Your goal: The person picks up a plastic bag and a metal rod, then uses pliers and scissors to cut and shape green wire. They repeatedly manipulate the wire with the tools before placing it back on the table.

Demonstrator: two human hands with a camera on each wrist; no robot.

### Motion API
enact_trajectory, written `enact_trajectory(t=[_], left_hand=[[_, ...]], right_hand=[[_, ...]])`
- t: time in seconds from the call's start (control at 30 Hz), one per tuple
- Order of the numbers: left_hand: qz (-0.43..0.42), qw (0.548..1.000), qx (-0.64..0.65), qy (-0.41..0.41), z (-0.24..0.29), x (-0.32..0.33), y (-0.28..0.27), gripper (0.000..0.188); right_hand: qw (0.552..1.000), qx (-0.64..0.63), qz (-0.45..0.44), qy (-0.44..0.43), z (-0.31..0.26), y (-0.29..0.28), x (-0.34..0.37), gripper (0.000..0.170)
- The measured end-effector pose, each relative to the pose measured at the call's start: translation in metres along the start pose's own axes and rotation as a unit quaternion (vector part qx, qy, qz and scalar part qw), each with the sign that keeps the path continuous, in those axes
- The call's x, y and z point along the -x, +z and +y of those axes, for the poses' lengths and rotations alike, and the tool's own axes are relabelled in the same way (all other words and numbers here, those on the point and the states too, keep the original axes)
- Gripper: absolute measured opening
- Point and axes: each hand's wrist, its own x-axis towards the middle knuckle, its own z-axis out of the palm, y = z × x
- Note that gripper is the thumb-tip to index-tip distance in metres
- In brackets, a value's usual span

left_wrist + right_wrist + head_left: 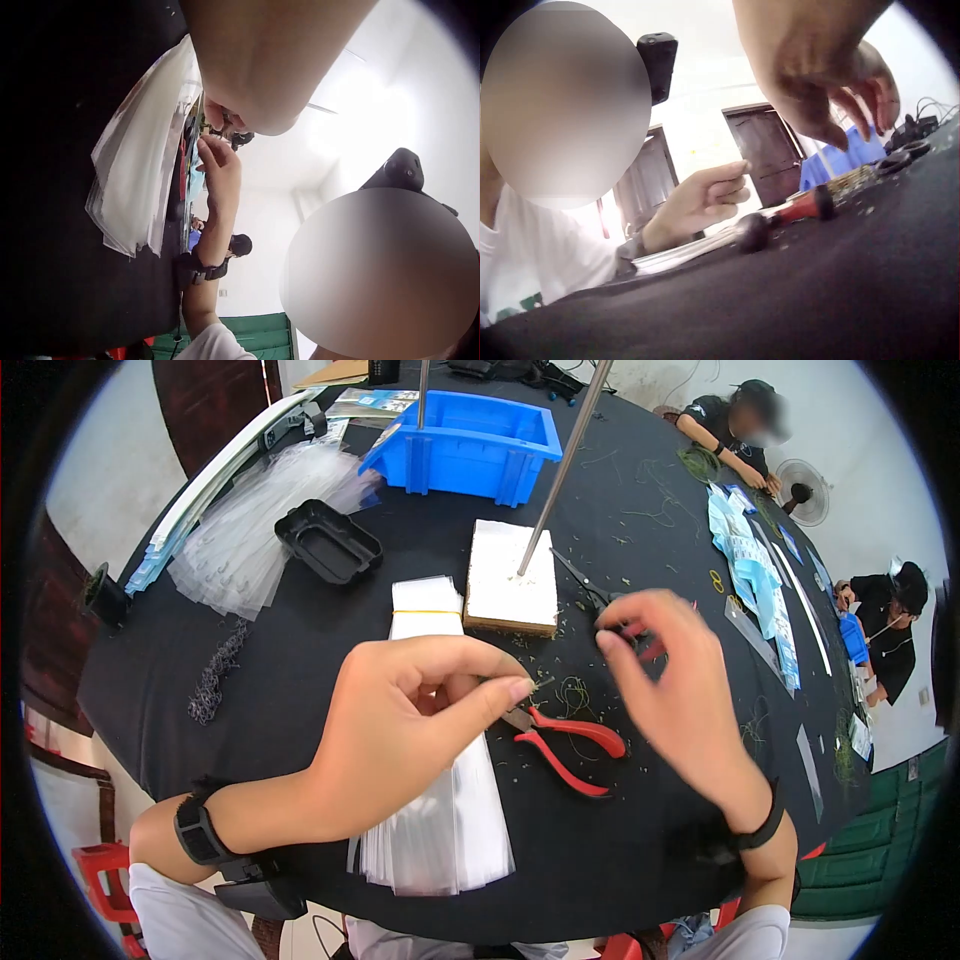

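Observation:
My left hand [405, 725] pinches a small, thin, dark strand [543, 683] between thumb and index finger; what it is I cannot tell. Below those fingertips lie pliers with red handles [580, 735], their jaws partly hidden by the hand. My right hand [672, 685] hovers with fingers bent and spread, holding nothing. In the right wrist view black scissor handles [904, 156] rest on the cloth, just under its fingers. A stack of clear plastic sleeves with white cards [435, 830] lies beneath my left hand, banded in yellow near its far end.
A metal rod [565, 470] rises from a white-topped block [510, 575]. Behind stands a blue bin [460, 455]; to the left are a black tray [330, 542] and fanned plastic strips [265, 520]. Green thread scraps [575, 698] litter the black cloth. Two people sit across at the right.

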Motion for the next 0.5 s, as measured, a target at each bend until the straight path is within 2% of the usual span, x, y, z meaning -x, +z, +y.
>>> enact_trajectory(t=[0.07,0.27,0.4,0.5], left_hand=[[0.009,1.0,0.019,-0.002,-0.001,-0.002,-0.001,0.012],[0.026,0.996,0.079,-0.04,0.003,-0.004,-0.004,0.015],[0.034,0.994,0.09,-0.05,0.003,-0.005,-0.006,0.017],[0.033,0.993,0.108,-0.044,0.002,-0.007,-0.01,0.019]], right_hand=[[0.99,0.143,-0.01,-0.006,0.027,0.001,-0.003,0.021],[0.971,0.067,-0.153,0.171,0.041,-0.001,-0.017,0.025],[0.968,0.12,-0.166,0.148,0.035,-0.009,-0.015,0.02],[0.96,-0.064,-0.149,0.23,0.015,-0.021,-0.012,0.016]])
